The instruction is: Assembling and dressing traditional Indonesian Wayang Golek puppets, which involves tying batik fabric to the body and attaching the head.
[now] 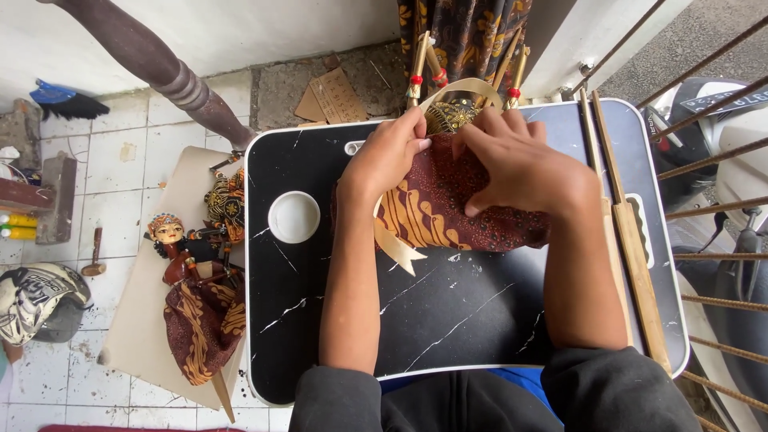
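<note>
- One black lap tray (448,320) with white marble veins and a white rim serves as the landmark; one round white cup recess (294,217) sits in its left part
- One piece of maroon batik cloth (448,204) with gold wavy bands lies on the far half of the tray, just right of the recess
- Left hand (390,152) rests on the cloth's far left edge, fingers pinched narrow on the fabric
- Right hand (520,164) lies flat on the cloth's far right part, fingers curled down onto it; whether it actually pinches the fabric cannot be told
- One cream ribbon (398,250) runs from under the left hand toward the tray's middle and also loops past the tray's far edge
- Two flat wooden sticks (636,264) lie along the tray's right rim
- One finished puppet (196,280) with a painted head and batik skirt lies on a beige board on the floor, left of the tray
- One helmet (36,300) sits on the tiled floor, well left of the tray
</note>
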